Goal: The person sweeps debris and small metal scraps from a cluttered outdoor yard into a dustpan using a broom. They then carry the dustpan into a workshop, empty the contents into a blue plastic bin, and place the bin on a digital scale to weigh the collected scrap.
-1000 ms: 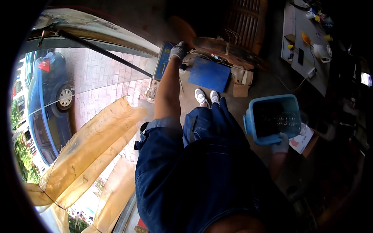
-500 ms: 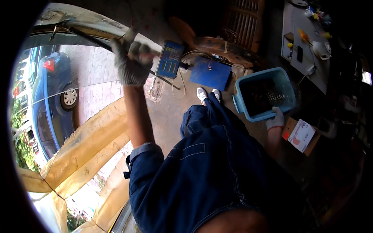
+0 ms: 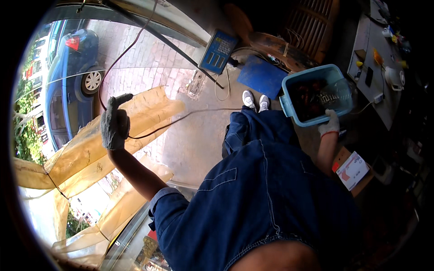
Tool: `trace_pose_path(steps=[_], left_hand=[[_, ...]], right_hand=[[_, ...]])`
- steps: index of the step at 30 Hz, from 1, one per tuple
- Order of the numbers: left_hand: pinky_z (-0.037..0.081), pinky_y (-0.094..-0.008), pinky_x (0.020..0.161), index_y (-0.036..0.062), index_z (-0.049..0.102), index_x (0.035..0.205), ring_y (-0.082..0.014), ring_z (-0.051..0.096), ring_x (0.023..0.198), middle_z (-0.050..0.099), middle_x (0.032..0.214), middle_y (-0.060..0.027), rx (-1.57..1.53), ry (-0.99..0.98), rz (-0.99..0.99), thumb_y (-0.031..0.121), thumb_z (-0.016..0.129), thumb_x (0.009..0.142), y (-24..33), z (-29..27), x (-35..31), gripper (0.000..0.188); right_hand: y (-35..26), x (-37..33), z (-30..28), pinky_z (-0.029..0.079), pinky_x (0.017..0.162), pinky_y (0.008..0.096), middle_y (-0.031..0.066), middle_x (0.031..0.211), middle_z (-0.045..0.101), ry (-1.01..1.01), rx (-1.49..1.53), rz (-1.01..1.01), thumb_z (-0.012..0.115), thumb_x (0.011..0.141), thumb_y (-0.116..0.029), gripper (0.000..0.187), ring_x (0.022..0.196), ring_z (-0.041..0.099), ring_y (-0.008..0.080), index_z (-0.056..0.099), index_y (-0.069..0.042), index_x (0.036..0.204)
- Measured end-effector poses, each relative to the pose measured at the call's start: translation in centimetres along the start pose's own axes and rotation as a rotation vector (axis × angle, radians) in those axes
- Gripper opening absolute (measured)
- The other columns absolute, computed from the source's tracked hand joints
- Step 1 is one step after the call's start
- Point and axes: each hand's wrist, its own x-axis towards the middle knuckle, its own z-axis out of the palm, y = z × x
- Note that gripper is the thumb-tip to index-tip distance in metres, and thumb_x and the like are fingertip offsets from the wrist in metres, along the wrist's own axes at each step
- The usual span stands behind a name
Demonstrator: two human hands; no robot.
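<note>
My left hand (image 3: 116,124), in a grey work glove, is closed around a dark thin cable (image 3: 176,121); one finger sticks out to the right. The cable runs up from the hand toward the top edge and also off to the right, toward my waist. My right hand (image 3: 330,123), in a pale glove with a red cuff edge, grips the near rim of a light blue plastic tub (image 3: 289,115). Dark reddish contents (image 3: 309,99) lie inside the tub, too dim to name. A clear plastic piece (image 3: 337,94) with a pale pattern hangs over its right side.
A blue platform scale (image 3: 262,77) lies on the floor ahead, its display (image 3: 218,52) on a post. A wooden slatted chair (image 3: 312,27) stands beyond. At right are a cluttered table (image 3: 361,47) and a cardboard box (image 3: 352,171). Yellowish sheeting (image 3: 149,104) and a blue car (image 3: 68,90) are left.
My left hand has moved down and left, away from the scale display, and the cable now stretches clearly from it. My right hand stays on the tub rim. The whole view has shifted.
</note>
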Motion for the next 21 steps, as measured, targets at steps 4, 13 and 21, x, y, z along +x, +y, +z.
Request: trace_pose_path(steps=[4, 13, 21], left_hand=[[0.026, -0.0232, 0.033, 0.0074, 0.048, 0.127, -0.0065, 0.027, 0.032, 0.054, 0.058, -0.0032, -0.476, 0.037, -0.392, 0.022, 0.042, 0.094, 2.9, -0.6, 0.4, 0.036], [0.033, -0.0247, 0.041, -0.0002, 0.063, 0.103, -0.0101, 0.043, 0.04, 0.047, 0.048, -0.0019, -0.382, 0.063, -0.429, 0.044, 0.042, 0.094, -3.2, 4.3, 8.4, 0.05], [0.049, -0.0356, 0.075, -0.0036, 0.06, 0.109, -0.0241, 0.064, 0.081, 0.066, 0.09, -0.0136, 0.674, 0.044, -0.383, 0.042, 0.056, 0.087, -12.5, 16.9, 17.6, 0.051]], right_hand=[[-0.5, -0.9, 0.2, 0.043, 0.088, 0.0462, 0.0088, 0.107, 0.051, 0.013, 0.0, -0.012, 0.062, 0.069, -0.008, 0.035, 0.098, 0.051, 0.0279, 0.054, -0.008, 0.103], [0.2, -1.9, -0.7, 0.044, 0.09, 0.0477, 0.0098, 0.105, 0.05, 0.086, 0.004, -0.067, 0.06, 0.07, -0.006, 0.031, 0.1, 0.051, 0.0289, 0.054, -0.007, 0.1], [1.6, -0.6, -2.9, 0.045, 0.091, 0.046, 0.0082, 0.1, 0.056, 0.15, 0.117, -0.043, 0.059, 0.07, -0.005, 0.028, 0.096, 0.053, 0.0292, 0.057, -0.01, 0.097]])
